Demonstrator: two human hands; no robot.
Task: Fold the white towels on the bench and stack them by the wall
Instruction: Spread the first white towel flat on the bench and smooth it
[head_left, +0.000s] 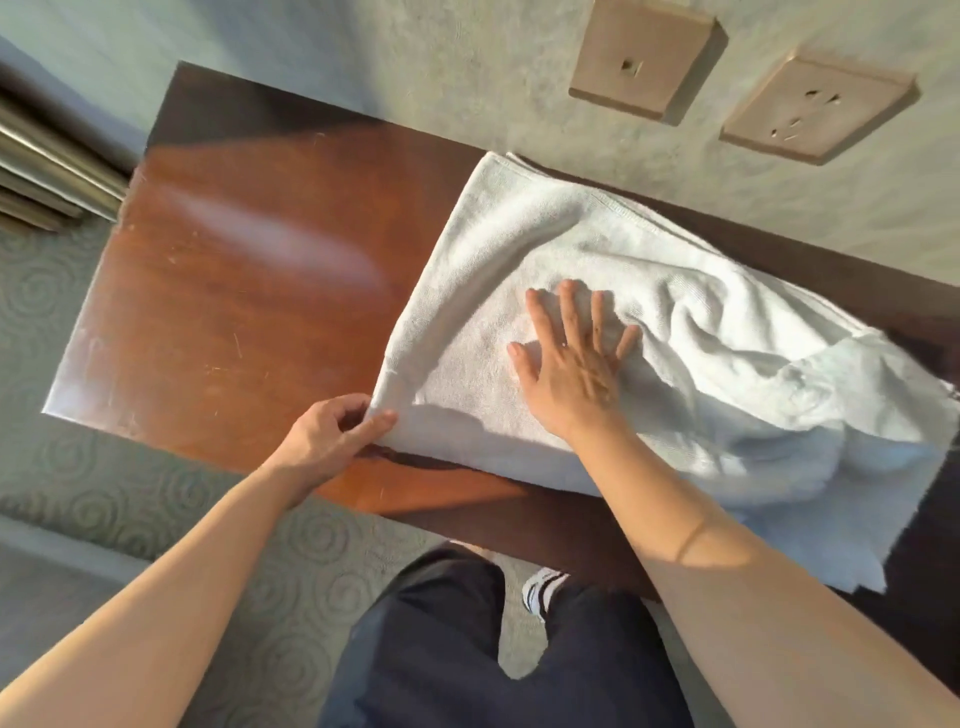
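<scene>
A white towel (519, 249) lies spread across the right half of the brown wooden bench (249, 291), its far edge against the wall. Its right part is bunched and wrinkled and hangs over the bench's front edge. My left hand (332, 436) pinches the towel's near left corner between thumb and fingers at the folded edge. My right hand (571, 358) lies flat on the towel's middle, fingers straight and spread, pressing it down.
The grey wall (467, 78) behind the bench carries two beige socket plates (644, 57). The bench's left half shows bare wood. Patterned carpet (156, 493) lies below, and my dark trousers and a striped shoe (540, 587) are near the bench front.
</scene>
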